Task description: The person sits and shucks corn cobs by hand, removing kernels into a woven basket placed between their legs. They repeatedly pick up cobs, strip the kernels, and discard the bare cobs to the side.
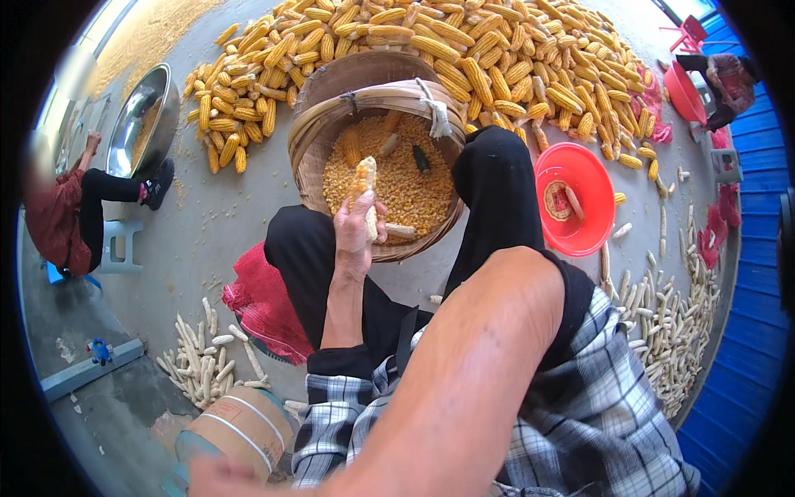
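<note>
My left hand [353, 233] grips a partly shelled corn cob [364, 175], its upper part still bearing yellow kernels, above the near side of a woven bamboo basket [300, 177]. Bare cob also shows below the thumb; whether it is the same cob I cannot tell. Inside the basket are loose kernels [391, 186], a dark pointed object [421, 159], an ear of corn [352, 146] and bare cob pieces. My right arm crosses low over my lap to the bottom left, where my right hand [223, 475] is blurred and partly cut off near a cardboard-wrapped drum [239, 422].
Behind the basket lies a big heap of corn ears [497, 74]. A red plastic basin [574, 233] stands right of my knee. Bare cobs [671, 348] are piled at the right and lower left [199, 366]. A seated person [68, 223] is beside a metal basin [127, 133]; another sits far right.
</note>
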`<state>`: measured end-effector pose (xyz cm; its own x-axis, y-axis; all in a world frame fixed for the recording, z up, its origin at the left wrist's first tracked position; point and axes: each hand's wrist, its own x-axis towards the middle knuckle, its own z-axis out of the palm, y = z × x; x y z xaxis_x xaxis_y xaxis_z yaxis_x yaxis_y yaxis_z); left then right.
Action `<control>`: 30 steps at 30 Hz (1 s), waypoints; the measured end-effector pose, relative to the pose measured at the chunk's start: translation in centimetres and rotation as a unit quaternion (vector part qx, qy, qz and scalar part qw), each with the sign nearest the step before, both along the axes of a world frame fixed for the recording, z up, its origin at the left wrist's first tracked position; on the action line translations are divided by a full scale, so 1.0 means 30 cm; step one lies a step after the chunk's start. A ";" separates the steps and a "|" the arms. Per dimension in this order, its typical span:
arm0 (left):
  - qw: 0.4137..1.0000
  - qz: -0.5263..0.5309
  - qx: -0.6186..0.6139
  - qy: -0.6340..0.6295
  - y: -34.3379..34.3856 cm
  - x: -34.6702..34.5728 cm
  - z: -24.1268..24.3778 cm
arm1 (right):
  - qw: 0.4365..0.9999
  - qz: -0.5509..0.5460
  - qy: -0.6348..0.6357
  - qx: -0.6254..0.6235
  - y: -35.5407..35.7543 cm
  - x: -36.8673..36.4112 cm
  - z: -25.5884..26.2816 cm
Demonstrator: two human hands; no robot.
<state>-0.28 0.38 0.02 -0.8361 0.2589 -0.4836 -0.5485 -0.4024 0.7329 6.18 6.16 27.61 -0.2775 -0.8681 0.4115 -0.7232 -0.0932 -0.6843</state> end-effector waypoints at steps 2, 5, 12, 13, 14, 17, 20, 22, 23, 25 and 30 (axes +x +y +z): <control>1.000 0.003 -0.014 -0.014 0.007 0.010 -0.012 | 0.999 0.014 0.000 -0.037 0.003 0.018 0.035; 1.000 0.006 -0.018 -0.002 -0.002 0.002 -0.004 | 0.998 0.014 0.000 -0.064 0.013 0.028 0.072; 0.999 0.005 -0.038 0.010 -0.005 0.011 0.000 | 0.985 -0.145 0.088 0.010 0.069 0.115 0.015; 0.999 0.017 -0.043 0.010 0.002 0.013 -0.005 | 0.987 -0.110 0.107 0.044 0.110 0.078 0.029; 0.999 0.007 -0.041 0.008 0.000 0.007 -0.005 | 0.987 -0.076 0.125 0.073 0.149 0.041 0.041; 0.999 0.021 -0.048 0.011 0.001 0.012 0.038 | 0.956 -0.283 0.079 -0.008 0.249 -0.047 -0.142; 0.998 0.027 -0.034 0.037 0.002 0.014 0.028 | 0.825 -0.510 -0.243 -0.007 0.320 -0.208 -0.436; 0.998 0.004 -0.047 0.046 0.016 0.004 0.025 | 0.751 -0.546 -0.367 -0.058 0.390 -0.268 -0.714; 0.997 -0.003 -0.056 0.048 0.014 0.011 0.022 | 0.721 -0.545 -0.421 -0.078 0.393 -0.264 -0.780; 0.996 -0.019 -0.070 0.058 0.015 0.024 0.035 | 0.667 -0.470 -0.567 -0.111 0.374 -0.240 -0.822; 0.991 -0.094 -0.093 0.025 0.025 0.044 0.062 | 0.703 -0.417 -0.567 -0.098 0.342 -0.246 -0.860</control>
